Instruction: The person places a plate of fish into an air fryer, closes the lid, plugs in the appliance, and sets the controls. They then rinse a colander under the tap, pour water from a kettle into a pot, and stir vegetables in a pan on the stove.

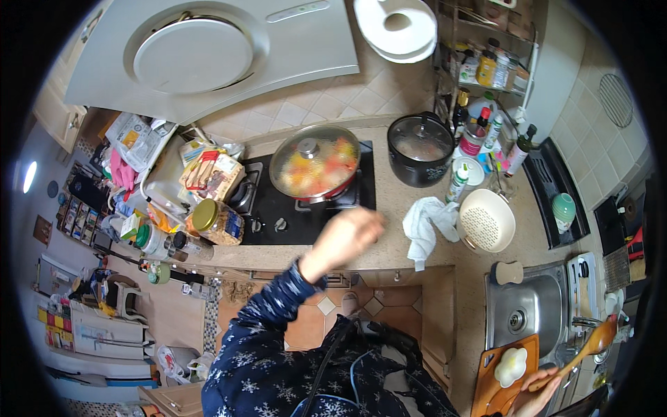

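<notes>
My left hand (344,241), blurred, hangs over the counter's front edge just below the gas hob (307,224). Its fingers look curled, but whether they are closed is unclear. Nearest to it is a red pan (333,194) under a glass lid (308,148), with yellow and red food bubbling inside. At the lower right, my right hand (539,391) grips a wooden spoon (599,338) by its handle, bowl end pointing away over the sink's far side. Beside that hand, a small white scalloped dish (510,367) stands on a wooden cutting board (482,396).
A black lidded pot (421,167), a white cloth (430,227) and a cream colander (487,221) stand right of the hob. A sponge (508,272) lies by the steel sink (503,328). Left are a gold-lidded jar (216,221) and packets (213,172). The range hood (292,47) hangs above.
</notes>
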The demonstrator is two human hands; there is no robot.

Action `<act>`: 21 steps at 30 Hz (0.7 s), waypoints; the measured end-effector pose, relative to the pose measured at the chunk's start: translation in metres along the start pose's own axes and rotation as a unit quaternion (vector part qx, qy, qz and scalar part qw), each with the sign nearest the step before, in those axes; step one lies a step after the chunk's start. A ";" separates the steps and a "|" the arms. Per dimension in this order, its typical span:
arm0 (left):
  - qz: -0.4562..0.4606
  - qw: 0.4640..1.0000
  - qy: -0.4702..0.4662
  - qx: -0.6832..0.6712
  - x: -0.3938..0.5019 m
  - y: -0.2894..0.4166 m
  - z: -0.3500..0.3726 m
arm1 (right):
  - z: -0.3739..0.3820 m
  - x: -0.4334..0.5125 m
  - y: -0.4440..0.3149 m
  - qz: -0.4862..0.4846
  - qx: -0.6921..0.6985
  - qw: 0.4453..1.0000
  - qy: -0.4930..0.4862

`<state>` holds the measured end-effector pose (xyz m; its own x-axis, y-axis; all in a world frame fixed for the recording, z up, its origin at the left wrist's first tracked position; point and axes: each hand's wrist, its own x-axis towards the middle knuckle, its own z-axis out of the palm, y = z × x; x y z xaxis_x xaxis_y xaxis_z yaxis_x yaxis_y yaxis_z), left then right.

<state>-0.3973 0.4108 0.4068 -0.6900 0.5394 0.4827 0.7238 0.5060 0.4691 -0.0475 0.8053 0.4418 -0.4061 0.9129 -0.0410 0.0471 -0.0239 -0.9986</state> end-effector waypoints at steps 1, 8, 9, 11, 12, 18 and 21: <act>-0.041 0.996 0.064 0.050 0.007 -0.026 -0.024 | 0.015 -0.004 -0.003 0.015 -0.015 0.999 -0.025; -0.237 0.935 0.024 0.263 0.053 -0.205 -0.099 | 0.160 -0.062 -0.002 -0.022 0.082 0.973 -0.215; -0.220 0.942 -0.011 0.252 0.059 -0.222 -0.099 | 0.181 -0.075 0.000 -0.021 0.068 0.967 -0.245; -0.190 0.949 -0.063 0.243 0.070 -0.248 -0.103 | 0.222 -0.098 0.000 -0.023 0.025 0.951 -0.306; -0.173 0.954 -0.077 0.235 0.073 -0.256 -0.104 | 0.241 -0.110 0.001 -0.015 0.031 0.949 -0.315; -0.095 0.960 -0.139 0.225 0.109 -0.280 -0.117 | 0.327 -0.162 -0.010 -0.091 -0.115 0.954 -0.260; -0.103 0.956 -0.183 0.203 0.120 -0.279 -0.123 | 0.355 -0.169 -0.013 -0.112 -0.126 0.960 -0.226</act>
<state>-0.6830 0.2513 0.4247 -0.8228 0.5618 0.0860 0.5679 0.8066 0.1642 -0.3032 0.5072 0.4499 -0.7828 0.6130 0.1071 0.1081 0.3034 -0.9467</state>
